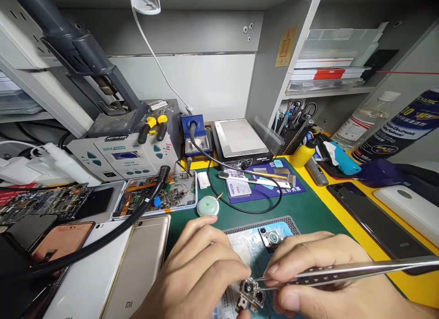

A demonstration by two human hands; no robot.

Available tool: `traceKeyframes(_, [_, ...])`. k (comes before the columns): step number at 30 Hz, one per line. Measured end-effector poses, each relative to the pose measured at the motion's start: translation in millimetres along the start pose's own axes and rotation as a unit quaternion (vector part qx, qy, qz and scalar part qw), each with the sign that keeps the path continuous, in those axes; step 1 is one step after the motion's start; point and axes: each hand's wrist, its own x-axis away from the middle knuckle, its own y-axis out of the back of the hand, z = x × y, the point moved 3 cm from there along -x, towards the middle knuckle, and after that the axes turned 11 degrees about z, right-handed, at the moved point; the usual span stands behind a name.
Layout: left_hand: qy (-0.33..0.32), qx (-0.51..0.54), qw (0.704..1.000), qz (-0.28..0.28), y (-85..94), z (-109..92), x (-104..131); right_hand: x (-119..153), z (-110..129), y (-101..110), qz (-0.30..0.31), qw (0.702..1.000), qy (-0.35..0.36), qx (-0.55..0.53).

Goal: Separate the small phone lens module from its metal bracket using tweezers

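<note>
My right hand [318, 268] pinches a pair of metal tweezers [343, 272], which slant in from the right. Their tips touch a small phone camera module [250, 289] with a dark round lens and a silvery metal frame. From the other side, my left hand [206, 268] grips this module between a finger and the thumb, whose tip just shows at the bottom edge. Under both hands lies a light blue work pad [236, 246] with a grey patterned border. A second dark part with a round lens [273, 238] rests on that pad, beside my right fingers.
A tray of small circuit parts [192, 198] and several phones [144, 259] lie left. Behind stand a hot-air station [126, 156], a soldering iron holder [197, 136] and a heating plate [240, 134]. A black hose [113, 239] crosses the left side. A dark phone [373, 223] lies right.
</note>
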Motion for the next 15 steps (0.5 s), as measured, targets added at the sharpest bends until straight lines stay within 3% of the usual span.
traceKeyframes(15, [0.027,0.037,0.999,0.004,-2.2,-2.4,2.4,-0.1,1.0,-0.5,-0.017,1.0,0.0,-0.021])
